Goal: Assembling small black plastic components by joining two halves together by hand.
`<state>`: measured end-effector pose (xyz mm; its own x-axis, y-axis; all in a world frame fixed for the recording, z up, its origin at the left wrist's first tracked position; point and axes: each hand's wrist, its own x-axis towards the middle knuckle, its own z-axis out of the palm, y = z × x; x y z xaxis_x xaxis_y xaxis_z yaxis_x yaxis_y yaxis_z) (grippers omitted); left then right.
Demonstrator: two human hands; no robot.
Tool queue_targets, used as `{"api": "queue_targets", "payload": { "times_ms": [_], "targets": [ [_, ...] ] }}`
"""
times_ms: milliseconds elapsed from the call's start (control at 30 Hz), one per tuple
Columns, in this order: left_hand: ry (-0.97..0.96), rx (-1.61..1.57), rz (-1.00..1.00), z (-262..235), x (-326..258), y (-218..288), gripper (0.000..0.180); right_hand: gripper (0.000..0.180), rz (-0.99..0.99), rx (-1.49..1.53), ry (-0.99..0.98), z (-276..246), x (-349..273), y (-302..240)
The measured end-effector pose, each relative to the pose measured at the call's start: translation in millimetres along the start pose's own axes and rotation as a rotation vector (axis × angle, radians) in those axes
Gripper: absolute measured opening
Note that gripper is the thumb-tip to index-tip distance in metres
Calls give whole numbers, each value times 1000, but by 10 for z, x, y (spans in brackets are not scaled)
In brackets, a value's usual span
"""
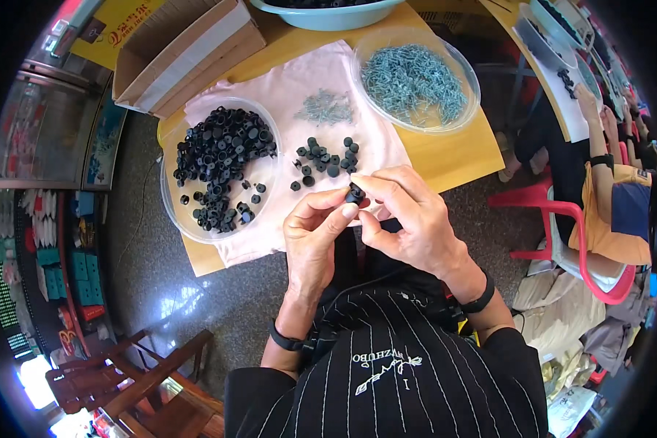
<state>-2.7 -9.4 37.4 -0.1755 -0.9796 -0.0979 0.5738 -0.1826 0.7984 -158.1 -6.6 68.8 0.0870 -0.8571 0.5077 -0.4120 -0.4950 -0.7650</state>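
Just above the person's lap, at the near edge of a yellow tabletop [452, 159], both hands meet around one small black plastic part [355, 194]. The left hand [312, 228] pinches it between thumb and bent index finger. The right hand [416, 219] grasps the same part from the other side, its index fingertip at the top and its thumb lower down; whether these fingers also pinch a second tiny piece, I cannot tell. A dark wristband circles each wrist.

Beyond the hands, a pale pink cloth [288, 84] covers part of the tabletop. On it, near the fingertips, lies a loose scatter of black plastic caps [328, 157], and farther off a small spread of silver screws [326, 107]. To the left stands a round clear tub [259, 217] heaped with black caps and ring-like pieces [223, 157]; at the far right, a second clear tub [471, 89] holds a thick mass of screws. Behind the cloth sits a light blue basin [328, 18] with dark pieces inside, and an open cardboard box [190, 62] stands at the far left. Off to the right, near a red plastic chair [580, 233], another person's arm [598, 146] reaches over a white-topped table.
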Motion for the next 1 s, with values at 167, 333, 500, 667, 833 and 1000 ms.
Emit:
{"api": "queue_targets", "payload": {
  "times_ms": [167,333,500,667,833,1000],
  "targets": [
    [21,-131,-93,-9,-4,-30,18,38,-130,-181,-23,-8,10,114],
    [63,-146,-91,28,12,-75,16,39,-170,-200,-10,14,13,157],
    [85,-151,-133,-29,40,-117,15,39,-182,-194,-20,19,15,231],
    [37,-104,-165,-77,72,-71,14,39,-172,-128,-93,-27,57,264],
    [-21,-70,-125,-50,117,6,14,38,-161,-99,-116,-53,144,252],
    [-20,-90,-81,-65,112,-35,15,37,-212,-132,-112,-59,155,237]
  ]
}}
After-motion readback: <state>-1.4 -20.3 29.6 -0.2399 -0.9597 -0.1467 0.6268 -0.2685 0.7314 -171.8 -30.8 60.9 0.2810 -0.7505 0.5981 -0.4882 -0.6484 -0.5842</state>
